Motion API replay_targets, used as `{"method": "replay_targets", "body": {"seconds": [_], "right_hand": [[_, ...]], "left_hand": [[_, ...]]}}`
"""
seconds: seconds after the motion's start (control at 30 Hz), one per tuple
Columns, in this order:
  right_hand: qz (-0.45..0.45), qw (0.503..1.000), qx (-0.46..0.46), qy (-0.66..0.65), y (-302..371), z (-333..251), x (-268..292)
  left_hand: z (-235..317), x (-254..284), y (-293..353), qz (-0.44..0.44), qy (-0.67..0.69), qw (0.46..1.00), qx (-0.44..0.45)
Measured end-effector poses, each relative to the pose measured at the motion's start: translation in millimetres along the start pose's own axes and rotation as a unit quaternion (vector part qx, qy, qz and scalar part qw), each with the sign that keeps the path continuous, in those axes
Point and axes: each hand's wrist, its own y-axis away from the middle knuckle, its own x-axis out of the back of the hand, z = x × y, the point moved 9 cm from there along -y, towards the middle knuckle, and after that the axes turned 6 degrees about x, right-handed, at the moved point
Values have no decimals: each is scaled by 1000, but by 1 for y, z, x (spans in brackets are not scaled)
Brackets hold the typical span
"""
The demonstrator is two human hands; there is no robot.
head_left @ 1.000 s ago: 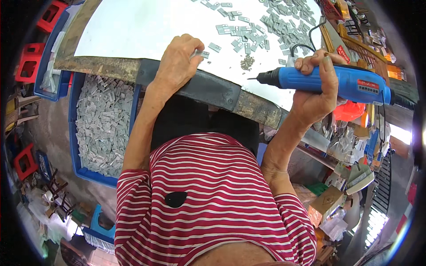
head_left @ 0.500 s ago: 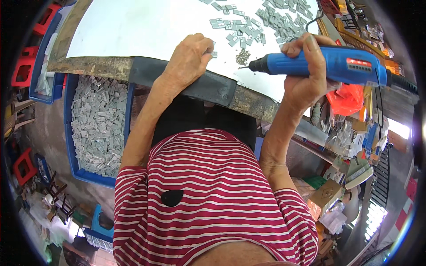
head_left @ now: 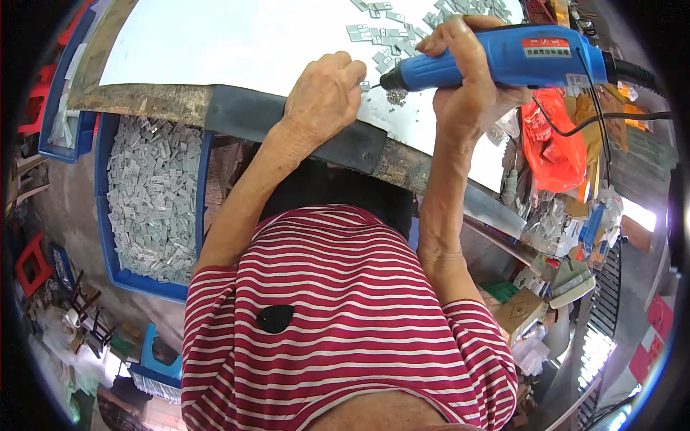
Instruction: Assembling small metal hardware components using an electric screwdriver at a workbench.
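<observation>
Left hand [head_left: 327, 93]: upper middle of the frame, my fingertips pinched on a small grey piece [head_left: 365, 85].
Right hand [head_left: 467, 80]: upper right, my fingers wrapped round a blue electric screwdriver [head_left: 496, 59].
Screwdriver tip: pointing left, at the grey piece; whether they touch I cannot tell.
Tiny metal bits [head_left: 397, 98]: heaped just below the tool's nose.
Loose grey plates [head_left: 377, 34]: top edge, on white sheet [head_left: 215, 43].

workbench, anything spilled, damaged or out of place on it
The wooden front edge looks worn, rough and blotchy. A small heap of tiny metal bits lies loose on the white sheet beside the nose of the blue power tool; it could pass for a spill, though it may be deliberate.
</observation>
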Motion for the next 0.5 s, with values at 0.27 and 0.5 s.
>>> {"method": "replay_targets", "body": {"seconds": [0.27, 0.5], "right_hand": [[-12, 1000, 18, 13, -1, 6, -12], [-14, 999, 25, 39, 0, 7, -14]], "left_hand": [[-2, 2, 0, 4, -3, 1000, 9], [-4, 2, 0, 4, 4, 1000, 22]]}}
